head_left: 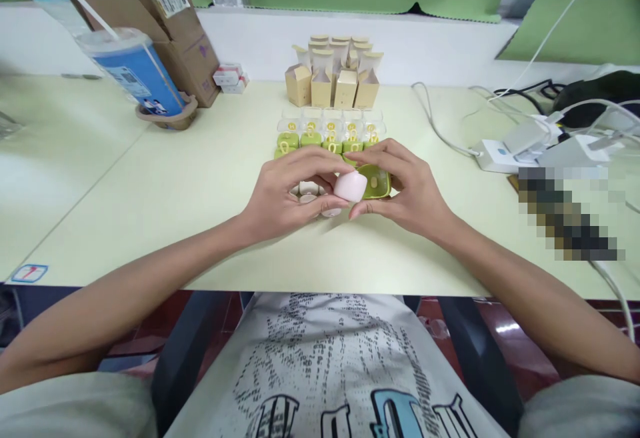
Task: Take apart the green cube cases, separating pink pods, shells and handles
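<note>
Between the thumb and fingers of my left hand point(290, 188) is a small, rounded, pale pink case point(351, 187). My right hand point(407, 188) grips a green case cover point(379, 182), its hollow inside turned toward me. The two pieces are close together above the table, and I cannot tell whether they touch. Behind my hands stand rows of green cases point(311, 137) with yellow ring loops, partly hidden by my fingers. More white rounded cases point(309, 189) lie under and behind my left hand, mostly covered.
Clear plastic packs point(332, 118) with yellow stickers line up behind the green cases. Open small cartons point(322, 85) stand at the wall. A blue drink cup point(143, 78) and a cardboard box point(193, 58) are at left, a power strip point(500, 156) with cables at right.
</note>
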`<action>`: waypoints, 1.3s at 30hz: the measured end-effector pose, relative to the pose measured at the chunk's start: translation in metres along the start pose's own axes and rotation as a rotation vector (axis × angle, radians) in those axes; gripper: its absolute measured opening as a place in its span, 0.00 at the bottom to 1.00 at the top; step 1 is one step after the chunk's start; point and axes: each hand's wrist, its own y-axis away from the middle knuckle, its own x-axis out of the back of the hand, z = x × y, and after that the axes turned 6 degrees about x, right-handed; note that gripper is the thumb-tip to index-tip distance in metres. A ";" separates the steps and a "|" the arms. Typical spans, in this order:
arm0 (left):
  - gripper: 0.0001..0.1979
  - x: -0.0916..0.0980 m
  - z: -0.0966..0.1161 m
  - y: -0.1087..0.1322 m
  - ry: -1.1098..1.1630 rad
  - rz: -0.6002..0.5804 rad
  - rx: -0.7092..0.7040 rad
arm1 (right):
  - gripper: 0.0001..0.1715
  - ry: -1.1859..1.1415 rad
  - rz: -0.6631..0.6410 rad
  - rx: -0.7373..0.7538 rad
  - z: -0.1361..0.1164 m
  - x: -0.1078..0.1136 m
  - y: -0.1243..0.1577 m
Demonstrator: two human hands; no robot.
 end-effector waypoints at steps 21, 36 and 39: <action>0.26 -0.003 0.006 0.004 0.073 0.038 0.000 | 0.38 0.186 0.071 0.102 -0.013 -0.008 0.007; 0.32 -0.004 -0.010 0.007 -0.081 0.072 -0.036 | 0.41 -0.231 0.013 -0.004 -0.011 -0.018 0.008; 0.29 0.000 -0.009 0.003 -0.132 0.025 -0.020 | 0.37 -0.386 0.027 -0.065 -0.011 -0.022 0.007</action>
